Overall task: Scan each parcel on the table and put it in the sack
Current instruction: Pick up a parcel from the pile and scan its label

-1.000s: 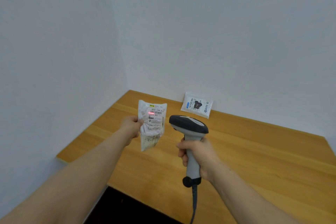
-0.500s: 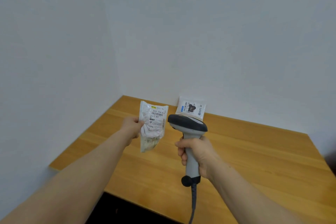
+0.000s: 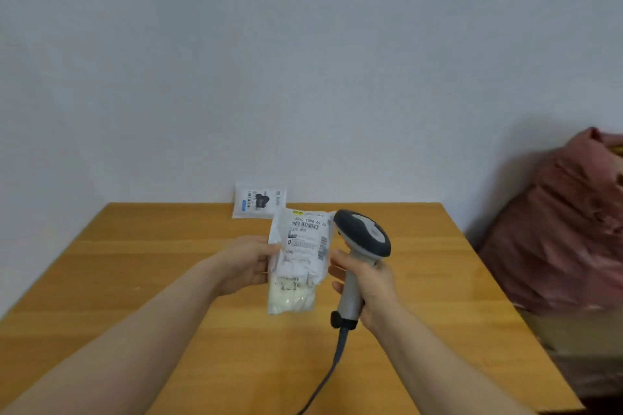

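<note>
The white label (image 3: 307, 239) on the held parcel (image 3: 293, 280) reads "5020 T098 69" above a barcode (image 3: 308, 225), with "T098" printed again lower down, while the print on the far parcel (image 3: 259, 200) is too small to read.

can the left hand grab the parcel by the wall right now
Probably not yet: the left hand grips the labelled parcel. Otherwise the way looks free, with bare table between it and the parcel by the wall.
</note>
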Tool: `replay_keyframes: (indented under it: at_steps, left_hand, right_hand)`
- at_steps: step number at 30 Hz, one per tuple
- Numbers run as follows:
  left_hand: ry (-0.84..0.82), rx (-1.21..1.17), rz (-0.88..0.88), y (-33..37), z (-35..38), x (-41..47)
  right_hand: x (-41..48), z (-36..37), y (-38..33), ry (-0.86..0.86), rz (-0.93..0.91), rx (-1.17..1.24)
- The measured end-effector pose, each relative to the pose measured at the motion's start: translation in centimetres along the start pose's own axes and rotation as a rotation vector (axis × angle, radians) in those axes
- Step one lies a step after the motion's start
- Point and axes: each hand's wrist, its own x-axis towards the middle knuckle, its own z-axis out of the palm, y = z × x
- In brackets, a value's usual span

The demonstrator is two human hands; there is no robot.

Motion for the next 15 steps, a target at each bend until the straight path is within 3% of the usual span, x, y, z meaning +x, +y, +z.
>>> replay_keyframes:
  at_steps: [5,9,15]
  left_hand:
    - [-0.285,0.037,-0.068,1.7,14.4,2.3]
    - [-0.348,0.236,0.033,3.1,28.5,3.6]
    - [-0.428,0.241,0.172,5.1,48.7,5.3]
  right_hand:
    - [-0.1,-10.8,-2.1,0.176,-0.042,-0.008]
    - [-0.1,-22.8,-5.8,0.34,-0.109,0.042]
    - [-2.3,-40.0,-13.5,0.524,-0.266,0.151]
